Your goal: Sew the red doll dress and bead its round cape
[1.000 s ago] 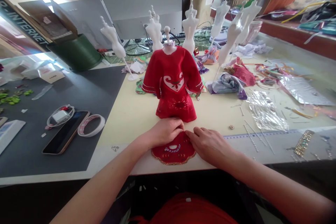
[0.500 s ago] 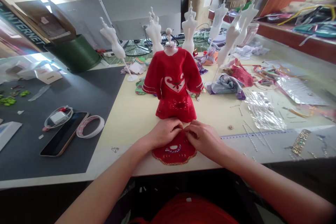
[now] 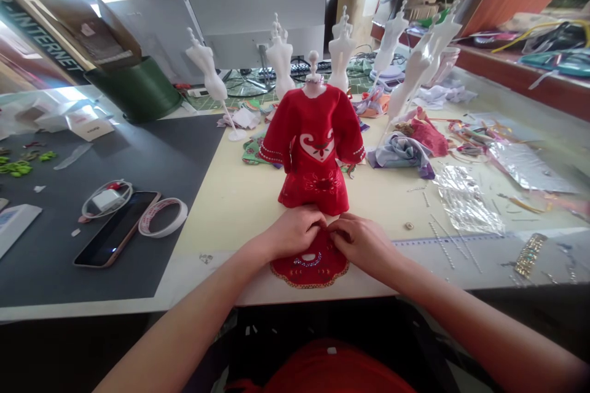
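Observation:
A small red garment piece (image 3: 311,272) with a scalloped patterned hem and a curved row of beads lies near the table's front edge. My left hand (image 3: 297,231) rests on its upper left part, fingers pinched together. From the right, my right hand (image 3: 360,239) pinches at the garment's upper edge, its fingertips close to the left ones. Whatever finer item may be between the fingertips is too small to make out. Just behind both hands stands a miniature mannequin dressed in a red dress (image 3: 318,113) with a white heart-like motif and beaded sleeve edges.
Several bare white mannequins (image 3: 342,58) stand behind the dress. A phone (image 3: 115,230) and a tape roll (image 3: 163,218) lie on the left. Bead strands (image 3: 441,245), a ruler (image 3: 474,237), a clear plastic packet (image 3: 468,199) and fabric scraps (image 3: 403,153) are on the right.
The whole view has shifted slightly, so the table items appear a little farther right. Both hands keep nearly the same pinched pose over the red piece.

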{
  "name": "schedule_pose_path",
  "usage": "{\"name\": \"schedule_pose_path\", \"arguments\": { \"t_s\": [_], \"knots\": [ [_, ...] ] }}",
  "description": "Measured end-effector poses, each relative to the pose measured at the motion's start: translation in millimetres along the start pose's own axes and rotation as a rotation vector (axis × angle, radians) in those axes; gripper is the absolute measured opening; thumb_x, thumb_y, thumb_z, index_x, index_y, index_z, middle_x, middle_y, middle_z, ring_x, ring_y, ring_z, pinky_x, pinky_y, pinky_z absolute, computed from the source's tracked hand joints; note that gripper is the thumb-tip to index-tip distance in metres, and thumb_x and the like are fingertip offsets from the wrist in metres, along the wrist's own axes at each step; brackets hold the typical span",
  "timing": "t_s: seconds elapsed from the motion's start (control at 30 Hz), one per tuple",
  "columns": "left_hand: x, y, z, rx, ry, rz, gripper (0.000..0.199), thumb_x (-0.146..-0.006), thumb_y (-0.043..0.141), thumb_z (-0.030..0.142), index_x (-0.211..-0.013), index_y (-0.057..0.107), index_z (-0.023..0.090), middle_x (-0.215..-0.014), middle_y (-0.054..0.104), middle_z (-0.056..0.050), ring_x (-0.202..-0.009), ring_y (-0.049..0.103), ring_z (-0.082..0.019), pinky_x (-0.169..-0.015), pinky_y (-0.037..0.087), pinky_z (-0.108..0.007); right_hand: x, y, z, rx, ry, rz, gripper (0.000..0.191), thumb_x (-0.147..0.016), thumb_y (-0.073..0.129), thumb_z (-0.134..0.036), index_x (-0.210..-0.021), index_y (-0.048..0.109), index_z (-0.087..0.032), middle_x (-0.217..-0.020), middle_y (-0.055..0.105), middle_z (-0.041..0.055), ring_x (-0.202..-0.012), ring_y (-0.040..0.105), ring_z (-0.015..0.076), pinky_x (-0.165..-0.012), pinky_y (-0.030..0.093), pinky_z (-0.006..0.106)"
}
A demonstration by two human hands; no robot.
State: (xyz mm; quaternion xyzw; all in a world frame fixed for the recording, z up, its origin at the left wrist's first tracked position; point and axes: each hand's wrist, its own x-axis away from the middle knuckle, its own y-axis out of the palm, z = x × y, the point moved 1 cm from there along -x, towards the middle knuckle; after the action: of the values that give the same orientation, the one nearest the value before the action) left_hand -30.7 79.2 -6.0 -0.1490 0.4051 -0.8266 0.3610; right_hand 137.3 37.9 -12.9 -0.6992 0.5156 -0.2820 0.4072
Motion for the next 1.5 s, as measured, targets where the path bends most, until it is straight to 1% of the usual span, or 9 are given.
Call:
{"name": "schedule_pose_path", "arguments": {
  "t_s": [0.2, 0.37, 0.53, 0.73, 0.97, 1.1, 1.2, 1.37, 1.5],
  "knots": [
    [-0.6, -1.6, 1.0, 0.025, -0.012, 0.01, 0.024, -0.083, 0.043, 0.011, -0.088, 0.066, 0.017, -0.091, 0.065, -0.004, -0.081, 0.06, -0.015, -0.074, 0.047, -0.026, 0.7, 1.2, -2.1, 0.019, -0.012, 0.02, 0.023, -0.081, 0.049, -0.011, -0.089, 0.07, -0.019, -0.086, 0.065, 0.0034, -0.075, 0.06, 0.0148, -0.066, 0.04, 0.024],
    [-2.1, -3.3, 1.0, 0.061, -0.039, 0.001, 0.026, -0.08, 0.043, 0.008, -0.086, 0.066, 0.017, -0.092, 0.067, -0.004, -0.082, 0.061, -0.016, -0.076, 0.048, -0.026, 1.8, 3.9, -2.0, 0.037, -0.015, 0.049, 0.023, -0.082, 0.049, -0.012, -0.092, 0.069, -0.018, -0.089, 0.065, 0.0043, -0.076, 0.06, 0.0151, -0.066, 0.04, 0.025],
    [-2.7, -3.1, 0.0, 0.083, -0.053, 0.022, 0.026, -0.08, 0.042, 0.009, -0.085, 0.066, 0.017, -0.092, 0.068, -0.004, -0.082, 0.061, -0.016, -0.076, 0.048, -0.027, 1.8, 7.0, -1.2, 0.036, -0.021, 0.062, 0.022, -0.084, 0.048, -0.013, -0.092, 0.068, -0.018, -0.089, 0.064, 0.0038, -0.076, 0.06, 0.0153, -0.067, 0.04, 0.025],
    [-2.3, -3.3, -2.4, 0.122, -0.061, 0.036, 0.026, -0.078, 0.043, 0.009, -0.085, 0.067, 0.016, -0.092, 0.068, -0.004, -0.083, 0.062, -0.016, -0.077, 0.048, -0.027, 2.3, 11.6, -3.5, 0.096, -0.044, 0.135, 0.017, -0.085, 0.048, -0.017, -0.091, 0.063, -0.017, -0.089, 0.064, 0.0045, -0.071, 0.059, 0.0155, -0.062, 0.038, 0.026],
    [-2.7, -2.8, -6.7, 0.168, -0.058, 0.047, 0.029, -0.077, 0.041, 0.007, -0.086, 0.068, 0.016, -0.093, 0.07, -0.004, -0.084, 0.063, -0.016, -0.08, 0.048, -0.027, -1.5, 16.6, -7.6, 0.212, -0.07, 0.219, 0.017, -0.087, 0.046, -0.018, -0.086, 0.063, -0.016, -0.086, 0.064, 0.0055, -0.068, 0.058, 0.0157, -0.058, 0.035, 0.026],
    [-2.5, -1.9, -7.7, 0.182, -0.041, 0.053, 0.031, -0.076, 0.041, 0.005, -0.086, 0.068, 0.016, -0.095, 0.071, -0.004, -0.086, 0.063, -0.016, -0.082, 0.049, -0.028, -2.9, 18.4, -8.6, 0.252, -0.07, 0.257, 0.021, -0.088, 0.043, -0.019, -0.081, 0.062, -0.016, -0.081, 0.063, 0.0052, -0.065, 0.057, 0.015, -0.057, 0.033, 0.026],
    [-2.1, -1.8, -7.6, 0.195, -0.036, 0.058, 0.032, -0.076, 0.041, 0.005, -0.087, 0.069, 0.016, -0.094, 0.071, -0.003, -0.086, 0.063, -0.016, -0.082, 0.049, -0.028, -3.8, 18.2, -8.6, 0.228, -0.048, 0.257, 0.021, -0.088, 0.043, -0.02, -0.078, 0.062, -0.016, -0.078, 0.063, 0.0048, -0.063, 0.056, 0.0147, -0.056, 0.033, 0.026],
    [-1.6, -2.6, -7.8, 0.237, -0.023, 0.074, 0.033, -0.075, 0.041, 0.004, -0.087, 0.069, 0.016, -0.094, 0.071, -0.003, -0.086, 0.063, -0.015, -0.082, 0.049, -0.027, -7.0, 15.6, -7.3, 0.095, 0.056, 0.211, 0.013, -0.081, 0.051, -0.019, -0.078, 0.063, -0.018, -0.077, 0.065, 0.0028, -0.064, 0.057, 0.0153, -0.058, 0.035, 0.025],
    [-0.9, -2.5, -9.4, 0.245, -0.019, 0.075, 0.032, -0.074, 0.042, 0.003, -0.085, 0.069, 0.016, -0.093, 0.071, -0.003, -0.086, 0.063, -0.015, -0.081, 0.049, -0.027, -9.3, 14.5, -7.2, 0.014, 0.094, 0.189, 0.014, -0.08, 0.051, -0.019, -0.079, 0.065, -0.018, -0.076, 0.066, 0.0024, -0.065, 0.058, 0.0157, -0.059, 0.036, 0.025]
  ]
}}
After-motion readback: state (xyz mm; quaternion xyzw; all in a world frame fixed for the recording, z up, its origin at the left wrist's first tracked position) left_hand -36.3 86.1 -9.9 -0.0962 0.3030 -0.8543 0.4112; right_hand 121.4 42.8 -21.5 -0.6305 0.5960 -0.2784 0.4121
